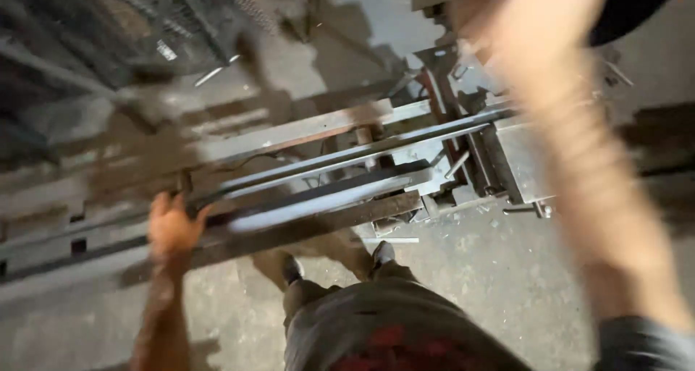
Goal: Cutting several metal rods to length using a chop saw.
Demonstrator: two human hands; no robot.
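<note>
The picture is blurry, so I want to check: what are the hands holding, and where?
The left hand grips long metal bars near their left end. The right hand is out of view; only its raised forearm shows.

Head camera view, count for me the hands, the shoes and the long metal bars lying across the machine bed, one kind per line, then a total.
Hands: 1 clearly seen, the left hand gripping the long metal bars; the right arm is blurred, hand not visible
Shoes: 2
Long metal bars: about 3, blurred
Total: about 6
</note>
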